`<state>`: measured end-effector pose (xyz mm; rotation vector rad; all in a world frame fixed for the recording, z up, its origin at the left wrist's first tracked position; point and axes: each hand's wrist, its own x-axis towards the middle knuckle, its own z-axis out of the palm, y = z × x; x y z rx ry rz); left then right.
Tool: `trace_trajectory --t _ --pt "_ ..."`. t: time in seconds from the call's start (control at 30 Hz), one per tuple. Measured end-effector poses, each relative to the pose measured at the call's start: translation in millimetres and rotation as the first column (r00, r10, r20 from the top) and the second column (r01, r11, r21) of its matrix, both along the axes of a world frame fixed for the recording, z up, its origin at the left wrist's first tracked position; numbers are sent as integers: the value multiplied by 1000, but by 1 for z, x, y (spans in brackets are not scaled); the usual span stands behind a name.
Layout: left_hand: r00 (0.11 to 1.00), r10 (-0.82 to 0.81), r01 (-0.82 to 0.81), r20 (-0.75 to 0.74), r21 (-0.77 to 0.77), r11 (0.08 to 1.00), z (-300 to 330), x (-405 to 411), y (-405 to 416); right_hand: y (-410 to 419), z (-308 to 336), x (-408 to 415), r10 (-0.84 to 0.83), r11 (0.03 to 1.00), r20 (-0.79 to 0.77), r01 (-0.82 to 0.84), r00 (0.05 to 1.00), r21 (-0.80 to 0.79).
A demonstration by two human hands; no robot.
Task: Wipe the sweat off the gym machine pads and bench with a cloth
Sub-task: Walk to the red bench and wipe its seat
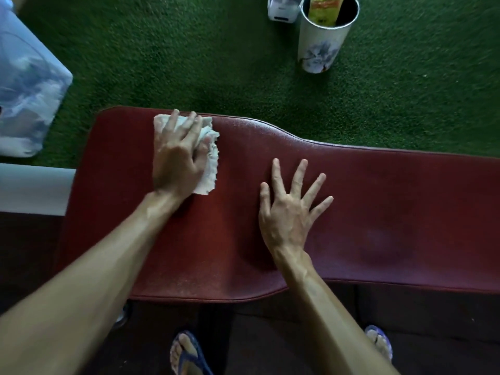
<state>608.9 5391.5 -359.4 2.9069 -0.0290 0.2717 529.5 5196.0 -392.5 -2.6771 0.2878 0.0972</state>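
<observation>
A dark red padded bench (378,190) runs across the view from left to right. My left hand (178,158) presses a crumpled white cloth (209,169) flat on the bench's wide left end, near its far edge. The fingers cover most of the cloth. My right hand (289,209) rests palm down on the pad to the right of the cloth, fingers spread, holding nothing.
Green artificial turf (189,50) lies beyond the bench. A tall white cup-shaped bin (322,41) with a yellow packet inside stands at the top right, beside a small white device (281,9). A pale blue-white object (24,87) sits at left. My sandalled feet (186,353) show below.
</observation>
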Motion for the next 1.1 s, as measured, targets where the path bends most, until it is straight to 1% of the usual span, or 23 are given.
trace_trajectory --t 0.03,0.1,0.2,0.27,0.3,0.37,0.4,0.5,0.57,0.63,0.7,0.77,0.83,0.9,1.0,1.03,1.1 --pt "1000 -28 28 -5 -19 999 -1 -10 -6 5 0 1 5 1000 9 -5 1000 2" --pt "988 -154 151 -33 -71 986 0 -46 -12 10 2 4 -29 999 15 29 999 14" --pt "930 -359 354 -81 -70 932 6 -112 7 25 5 7 -66 997 -22 66 998 27" --pt "900 -426 421 -87 -70 904 10 -134 39 46 7 6 -13 1000 6 12 1000 18" --pt "894 -439 435 -85 -65 898 13 -135 60 57 8 3 44 999 40 -43 998 -8" --pt "908 -411 410 -74 -29 912 17 -121 101 73 4 -7 189 979 85 -180 978 -100" --pt "929 -367 367 -56 -15 930 17 -106 117 76 2 -11 222 969 90 -209 971 -133" --pt "978 -206 206 13 1 978 16 -39 131 74 -4 -11 188 974 98 -173 977 -150" --pt "991 -128 128 31 2 992 16 1 115 73 -4 -11 190 972 111 -171 975 -159" --pt "997 -76 76 35 -5 997 14 15 97 74 -3 -9 193 974 121 -175 974 -143" --pt "994 -103 104 24 -23 994 12 -3 85 72 -3 -8 184 978 125 -168 975 -122" --pt "971 -237 237 -30 -17 971 13 -48 79 71 -3 -9 175 981 120 -163 977 -101" --pt "912 -399 398 -95 -31 917 17 -98 83 70 -2 -10 171 983 128 -160 977 -94" --pt "864 -489 487 -122 -47 872 22 -129 102 69 -2 -10 172 983 131 -160 976 -94" --pt "868 -475 481 -142 8 877 29 -124 143 70 -3 -11 166 982 129 -153 978 -106" --pt "887 -443 449 -135 23 893 28 -112 153 70 -3 -11 163 983 128 -150 978 -109" --pt "943 -319 322 -90 22 946 24 -78 162 71 -4 -11 155 984 131 -141 979 -110"
